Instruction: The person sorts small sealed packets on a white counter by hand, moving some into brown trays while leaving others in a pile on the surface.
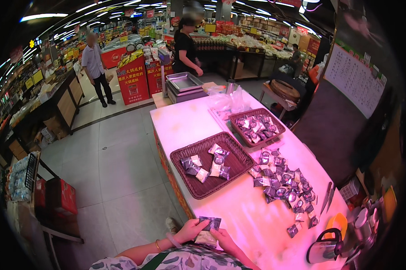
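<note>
Between my two hands I hold a small dark-and-cream packet (208, 233), close to my body at the table's near edge. My left hand (191, 230) grips its left side with the thumb on the dark upper part. My right hand (224, 239) pinches the pale lower right part. Ahead on the white table (186, 118) stands a brown woven tray (235, 168) with several similar packets (218, 158) in it. A loose pile of these packets (287, 185) spreads to the right of the tray. A smaller woven basket (257, 141) behind holds many more.
Two knives (326, 199) lie near the right edge. An electric kettle (324, 248) and an orange container (337, 224) stand at the near right. Clear plastic bags (231, 101) and a scale with a metal tray (184, 82) are at the far end. Two people (186, 50) (94, 64) stand beyond.
</note>
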### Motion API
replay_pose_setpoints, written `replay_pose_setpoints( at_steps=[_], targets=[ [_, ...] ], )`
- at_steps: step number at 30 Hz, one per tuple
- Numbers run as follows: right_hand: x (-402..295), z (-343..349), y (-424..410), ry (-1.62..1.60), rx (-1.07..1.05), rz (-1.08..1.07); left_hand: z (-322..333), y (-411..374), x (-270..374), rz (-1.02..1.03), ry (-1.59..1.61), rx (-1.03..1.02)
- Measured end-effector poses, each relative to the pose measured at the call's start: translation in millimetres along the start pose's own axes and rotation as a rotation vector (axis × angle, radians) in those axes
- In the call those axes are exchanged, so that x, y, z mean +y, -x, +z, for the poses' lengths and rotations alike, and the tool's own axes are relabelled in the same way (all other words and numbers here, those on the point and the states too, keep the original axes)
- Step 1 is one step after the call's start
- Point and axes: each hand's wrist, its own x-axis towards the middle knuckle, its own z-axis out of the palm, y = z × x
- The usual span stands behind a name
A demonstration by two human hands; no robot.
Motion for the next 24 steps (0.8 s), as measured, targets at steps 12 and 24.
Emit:
replay_pose_setpoints(
  at_steps=[12, 24],
  targets=[
    [8.7, -6.6, -1.8, 0.061, 0.064, -0.186, -4.1, -0.2, 21.6, -0.254, 0.031, -0.313],
    [3.0, -31.6, -1.6, -0.174, 0.244, -0.289, -5.6, -64.2, 88.5, 0.253, -0.786, -0.328]
  ],
)
